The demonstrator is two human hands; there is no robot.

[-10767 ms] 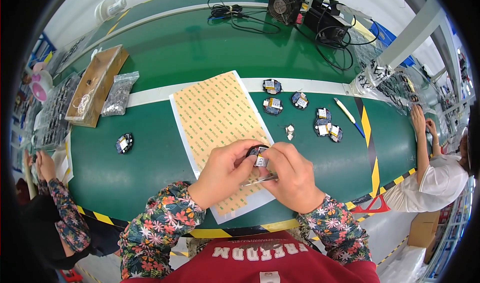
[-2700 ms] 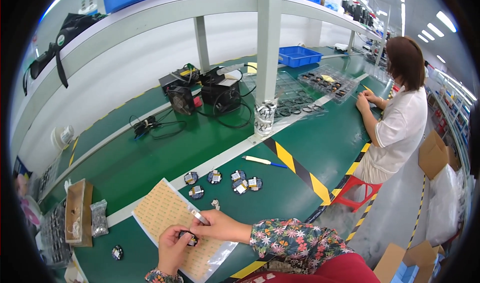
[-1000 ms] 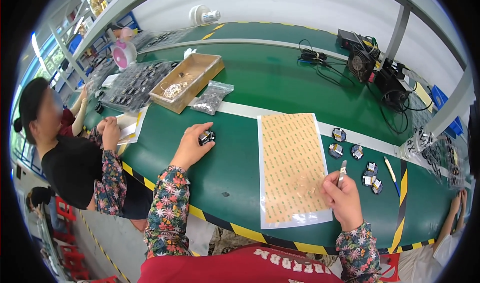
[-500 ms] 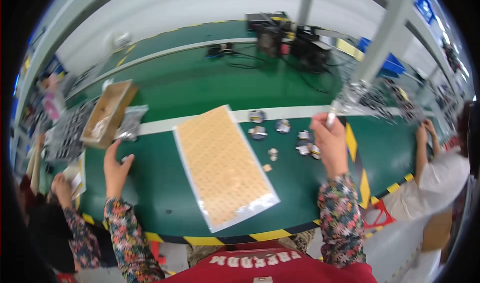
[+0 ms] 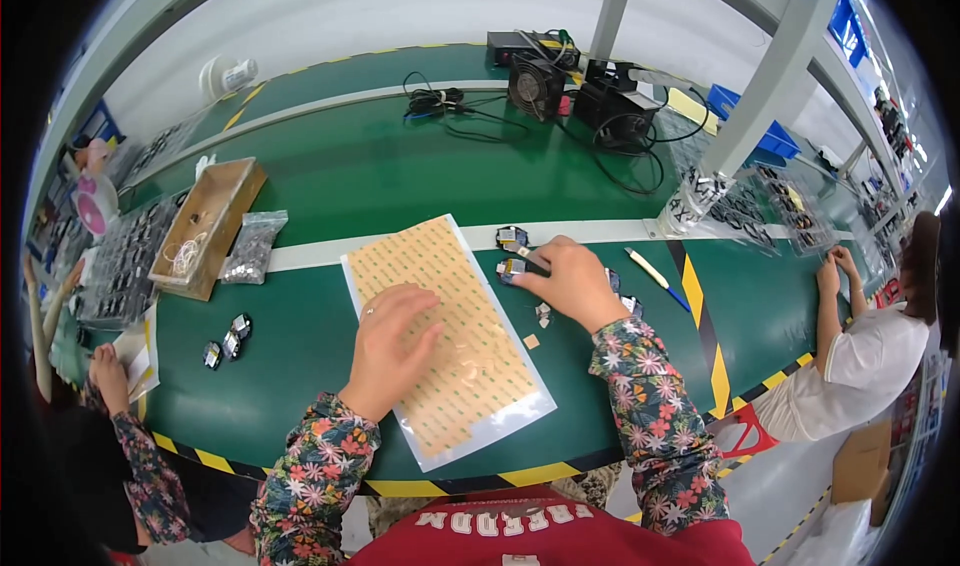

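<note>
A tan sheet with rows of small green-marked pieces (image 5: 470,351) lies on a clear backing in front of me. Over its left half is my left hand (image 5: 392,344), fingers loosely bent and apart, with nothing visible in them. My right hand (image 5: 580,284) is closed on a dark, narrow tweezers-like tool (image 5: 537,259). The tool points left at a small round blue-and-silver part (image 5: 511,269). Another such part (image 5: 512,237) lies just beyond it, and more are partly hidden behind my right hand. Small pale pieces (image 5: 543,312) and a tan square (image 5: 531,342) lie between sheet and right wrist.
A white-and-blue pen-like tool (image 5: 657,278) lies right of my right hand. Several round parts (image 5: 232,343) sit at left, below a wooden box (image 5: 208,228) and a bag of small parts (image 5: 256,248). Black devices with cables (image 5: 612,111) stand at the back. People work on both sides.
My left hand has moved right, from beside the bag to over the sheet, and round parts show where it was. My right hand moved left; the pen-like tool now lies on the table.
</note>
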